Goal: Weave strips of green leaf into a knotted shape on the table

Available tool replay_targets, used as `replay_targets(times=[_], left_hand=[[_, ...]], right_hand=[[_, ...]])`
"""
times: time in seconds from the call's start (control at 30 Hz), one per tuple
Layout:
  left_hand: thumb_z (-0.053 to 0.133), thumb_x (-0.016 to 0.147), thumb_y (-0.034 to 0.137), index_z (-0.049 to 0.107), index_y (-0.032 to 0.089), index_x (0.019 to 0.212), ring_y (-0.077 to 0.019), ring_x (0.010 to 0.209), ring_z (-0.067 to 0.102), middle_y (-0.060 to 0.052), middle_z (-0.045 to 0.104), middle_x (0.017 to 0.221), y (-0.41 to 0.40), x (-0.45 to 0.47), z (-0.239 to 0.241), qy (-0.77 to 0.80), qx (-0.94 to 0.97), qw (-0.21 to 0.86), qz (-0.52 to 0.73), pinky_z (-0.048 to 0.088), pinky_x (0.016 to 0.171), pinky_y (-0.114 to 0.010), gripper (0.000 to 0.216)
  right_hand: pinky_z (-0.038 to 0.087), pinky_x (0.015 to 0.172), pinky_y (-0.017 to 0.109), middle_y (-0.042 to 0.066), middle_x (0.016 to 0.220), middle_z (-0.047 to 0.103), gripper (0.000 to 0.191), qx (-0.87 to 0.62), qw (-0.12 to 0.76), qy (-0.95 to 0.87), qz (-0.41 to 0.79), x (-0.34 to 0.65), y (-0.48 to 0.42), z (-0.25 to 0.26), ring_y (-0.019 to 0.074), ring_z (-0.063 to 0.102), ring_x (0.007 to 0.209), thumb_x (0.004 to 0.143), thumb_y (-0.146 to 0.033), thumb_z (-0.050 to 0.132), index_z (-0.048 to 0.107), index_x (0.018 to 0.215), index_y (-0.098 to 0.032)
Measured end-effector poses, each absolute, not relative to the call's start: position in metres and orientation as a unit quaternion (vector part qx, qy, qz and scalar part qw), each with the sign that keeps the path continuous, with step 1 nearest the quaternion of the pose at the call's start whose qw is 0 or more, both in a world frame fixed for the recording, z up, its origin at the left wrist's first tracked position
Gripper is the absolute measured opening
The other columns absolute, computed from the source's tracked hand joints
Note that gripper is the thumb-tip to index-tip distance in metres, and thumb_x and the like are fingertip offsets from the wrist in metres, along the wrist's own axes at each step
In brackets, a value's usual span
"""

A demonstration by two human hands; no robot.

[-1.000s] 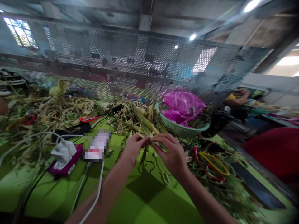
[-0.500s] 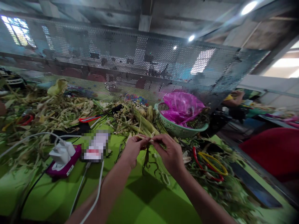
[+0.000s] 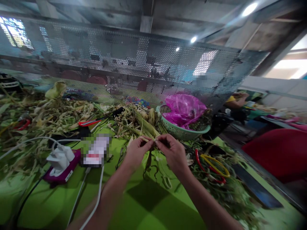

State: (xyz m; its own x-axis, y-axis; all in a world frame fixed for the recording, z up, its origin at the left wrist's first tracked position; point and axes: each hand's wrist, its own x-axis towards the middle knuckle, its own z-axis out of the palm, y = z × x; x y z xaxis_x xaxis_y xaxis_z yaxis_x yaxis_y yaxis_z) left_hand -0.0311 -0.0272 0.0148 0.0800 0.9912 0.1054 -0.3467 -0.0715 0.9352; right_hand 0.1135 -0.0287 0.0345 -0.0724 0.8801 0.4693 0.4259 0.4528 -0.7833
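Note:
My left hand (image 3: 137, 153) is closed in a pinch on a bunch of dried plant strips (image 3: 149, 162), some pale and some brown, above the green table. Close beside it, my right hand (image 3: 171, 154) pinches the same strips, with thumb and forefinger almost meeting the left fingertips. Twisted brown ends dangle below the fingers, and a thin pale strand (image 3: 142, 125) rises above them. The exact spot being gripped is hidden by my fingers. Just beyond my hands lies a heap of dried stalks and leaves (image 3: 146, 123).
A green basket (image 3: 185, 132) holding a purple plastic bag (image 3: 185, 110) stands behind my right hand. To the left are a phone (image 3: 96, 150), cables and a purple power strip (image 3: 63, 171). Red-handled scissors (image 3: 90, 122) and yellow-and-red handles (image 3: 214, 166) lie among leaves. A perforated metal screen (image 3: 115, 64) rises behind.
The fingertips of my right hand have closed in tighter against the left ones at the strips. The whole view has shifted slightly, and both hands keep their hold.

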Motion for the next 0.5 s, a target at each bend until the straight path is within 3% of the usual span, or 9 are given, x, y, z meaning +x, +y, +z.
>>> replay_targets(times=[0.33, 0.5], left_hand=[[0.080, 0.060, 0.041, 0.064, 0.014, 0.078, -0.0135, 0.066, 0.057, -0.002, 0.064, 0.068, -0.0250, -0.0283, 0.0081, 0.350, 0.449, 0.583, 0.580, 0.045, 0.068, -0.027, 0.036], [0.082, 0.056, 0.036, 0.065, 0.014, 0.077, -0.0131, 0.068, 0.059, -0.002, 0.066, 0.071, -0.0243, -0.0270, 0.0068, 0.337, 0.385, 0.615, 0.600, 0.047, 0.073, -0.028, 0.035]], right_hand=[[0.045, 0.063, 0.026, 0.001, 0.071, 0.065, 0.013, -0.462, 0.470, -0.719, 0.221, 0.1149, -0.0290, 0.0333, 0.0161, 0.059, 0.066, 0.085, -0.032, 0.058, 0.061, 0.080, -0.021], [0.047, 0.069, 0.028, 0.002, 0.079, 0.068, 0.013, -0.458, 0.470, -0.727, 0.202, 0.1154, -0.0307, 0.0316, 0.0181, 0.062, 0.074, 0.085, -0.031, 0.058, 0.065, 0.083, -0.021]])
